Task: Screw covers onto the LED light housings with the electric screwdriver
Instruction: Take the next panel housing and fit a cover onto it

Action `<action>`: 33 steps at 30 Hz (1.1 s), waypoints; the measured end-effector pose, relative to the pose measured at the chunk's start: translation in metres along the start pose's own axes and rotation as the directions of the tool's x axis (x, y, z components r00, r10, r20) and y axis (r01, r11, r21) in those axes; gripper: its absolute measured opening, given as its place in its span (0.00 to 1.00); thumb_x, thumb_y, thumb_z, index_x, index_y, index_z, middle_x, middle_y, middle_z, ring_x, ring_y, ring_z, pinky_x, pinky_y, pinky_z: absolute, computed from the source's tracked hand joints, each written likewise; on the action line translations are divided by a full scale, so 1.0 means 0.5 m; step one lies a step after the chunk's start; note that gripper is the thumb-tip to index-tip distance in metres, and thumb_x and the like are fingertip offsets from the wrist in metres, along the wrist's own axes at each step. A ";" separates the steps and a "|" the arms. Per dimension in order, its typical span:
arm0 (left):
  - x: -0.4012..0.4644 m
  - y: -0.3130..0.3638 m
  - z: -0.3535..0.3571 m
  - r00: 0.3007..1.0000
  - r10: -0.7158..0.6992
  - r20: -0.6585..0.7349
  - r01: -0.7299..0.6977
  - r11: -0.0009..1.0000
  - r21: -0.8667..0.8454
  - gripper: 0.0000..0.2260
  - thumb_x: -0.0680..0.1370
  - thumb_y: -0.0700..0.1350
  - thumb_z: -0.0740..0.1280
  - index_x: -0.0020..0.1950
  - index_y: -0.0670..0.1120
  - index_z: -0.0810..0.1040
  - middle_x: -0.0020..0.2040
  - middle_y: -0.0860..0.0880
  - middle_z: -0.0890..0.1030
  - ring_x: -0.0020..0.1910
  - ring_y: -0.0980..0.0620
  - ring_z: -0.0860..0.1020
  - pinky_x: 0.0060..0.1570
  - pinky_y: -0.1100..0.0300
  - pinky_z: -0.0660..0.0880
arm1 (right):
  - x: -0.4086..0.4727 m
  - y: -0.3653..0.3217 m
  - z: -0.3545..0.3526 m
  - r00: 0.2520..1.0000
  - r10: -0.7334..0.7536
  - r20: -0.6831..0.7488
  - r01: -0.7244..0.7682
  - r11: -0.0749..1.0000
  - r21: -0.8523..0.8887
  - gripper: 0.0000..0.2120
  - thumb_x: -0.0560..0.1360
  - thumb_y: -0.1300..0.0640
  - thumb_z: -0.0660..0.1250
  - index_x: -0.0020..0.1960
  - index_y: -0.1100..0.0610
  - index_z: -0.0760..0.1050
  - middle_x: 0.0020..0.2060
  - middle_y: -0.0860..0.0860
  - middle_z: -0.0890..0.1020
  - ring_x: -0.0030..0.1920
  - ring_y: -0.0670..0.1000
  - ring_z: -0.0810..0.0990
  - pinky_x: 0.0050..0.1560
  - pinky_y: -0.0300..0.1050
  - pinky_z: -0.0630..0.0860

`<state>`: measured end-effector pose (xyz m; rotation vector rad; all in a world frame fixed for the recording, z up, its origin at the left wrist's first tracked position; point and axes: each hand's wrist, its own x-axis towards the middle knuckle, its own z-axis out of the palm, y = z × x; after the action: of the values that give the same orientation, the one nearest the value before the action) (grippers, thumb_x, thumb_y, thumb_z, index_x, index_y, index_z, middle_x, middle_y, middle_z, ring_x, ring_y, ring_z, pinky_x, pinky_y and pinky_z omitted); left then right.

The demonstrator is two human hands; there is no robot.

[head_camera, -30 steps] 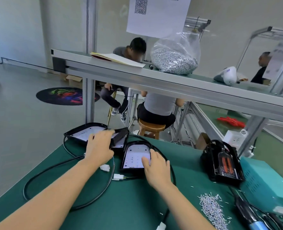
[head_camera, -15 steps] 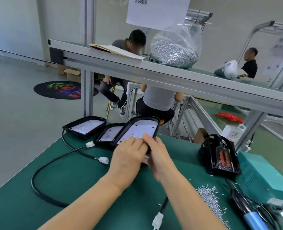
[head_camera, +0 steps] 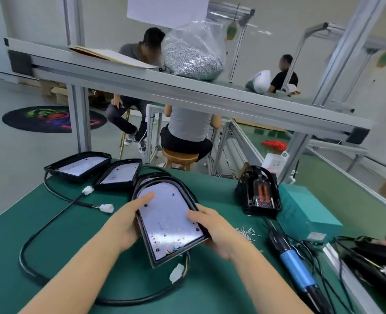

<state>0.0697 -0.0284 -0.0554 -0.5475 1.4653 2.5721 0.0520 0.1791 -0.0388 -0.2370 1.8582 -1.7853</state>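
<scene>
A black LED housing (head_camera: 168, 220) is held tilted above the green worktop (head_camera: 58, 236), its white LED board turned up toward the camera. The left hand (head_camera: 128, 220) grips the housing's left edge, with the thumb laid across the board. The right hand (head_camera: 217, 230) grips the right edge, its thumb also resting on the board. A wire with a white plug (head_camera: 177, 272) hangs from the housing's near end, and a black cable (head_camera: 51, 223) is looped on the worktop beneath.

Two more housings (head_camera: 79, 166) (head_camera: 119, 174) are laid at the far left of the worktop, side by side, near two white connectors (head_camera: 88, 190) (head_camera: 106, 208). The screwdriver (head_camera: 294, 266), with a blue grip, is laid to the right, apart from both hands, beside a teal box (head_camera: 305, 211). Loose screws (head_camera: 247, 232) are scattered just right of the right hand. A black holder (head_camera: 258, 193) is seen behind them. A bag of screws (head_camera: 193, 55) is set on the shelf (head_camera: 187, 96) above.
</scene>
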 end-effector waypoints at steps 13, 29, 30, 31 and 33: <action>0.014 -0.052 -0.024 0.990 -0.087 -0.108 0.072 0.987 -0.142 0.10 0.78 0.41 0.65 0.54 0.36 0.79 0.48 0.39 0.84 0.45 0.42 0.82 0.42 0.48 0.75 | 0.090 0.008 -0.261 0.584 -0.405 -0.704 -0.555 0.433 -0.710 0.42 0.74 0.37 0.67 0.76 0.60 0.55 0.74 0.62 0.62 0.73 0.62 0.62 0.72 0.55 0.61; 0.020 -0.057 -0.007 1.000 0.024 0.007 -0.020 0.938 -0.345 0.23 0.78 0.62 0.59 0.59 0.47 0.80 0.54 0.45 0.83 0.48 0.46 0.84 0.45 0.48 0.74 | 0.064 -0.027 -0.207 0.554 -0.557 -0.619 -0.227 0.614 -0.756 0.34 0.72 0.38 0.70 0.74 0.47 0.66 0.65 0.57 0.70 0.66 0.59 0.67 0.67 0.53 0.58; 0.019 -0.059 -0.004 1.000 0.017 0.003 -0.015 0.934 -0.358 0.22 0.78 0.61 0.58 0.59 0.47 0.80 0.54 0.45 0.83 0.49 0.46 0.83 0.45 0.48 0.75 | 0.042 -0.029 -0.168 0.601 -0.594 -0.535 -0.137 0.583 -0.801 0.34 0.71 0.36 0.69 0.73 0.45 0.67 0.63 0.54 0.71 0.65 0.56 0.67 0.66 0.51 0.56; 0.016 -0.060 0.000 1.000 0.013 0.004 -0.010 0.930 -0.368 0.22 0.79 0.60 0.58 0.60 0.47 0.80 0.54 0.44 0.83 0.50 0.45 0.83 0.46 0.48 0.75 | 0.019 -0.029 -0.127 0.645 -0.619 -0.448 -0.062 0.542 -0.838 0.34 0.69 0.33 0.68 0.72 0.43 0.67 0.62 0.51 0.70 0.64 0.53 0.67 0.64 0.47 0.55; 0.007 -0.060 0.011 0.999 0.011 0.036 0.004 0.924 -0.384 0.21 0.80 0.58 0.58 0.61 0.45 0.79 0.56 0.43 0.83 0.52 0.45 0.82 0.48 0.48 0.75 | -0.025 -0.023 -0.047 0.701 -0.650 -0.293 0.039 0.445 -0.895 0.38 0.65 0.28 0.62 0.71 0.42 0.69 0.62 0.49 0.71 0.64 0.51 0.68 0.61 0.41 0.54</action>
<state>0.0737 -0.0084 -0.0786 -0.5346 0.9478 2.8697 0.0481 0.2046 -0.0253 -0.5030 3.3443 -1.0062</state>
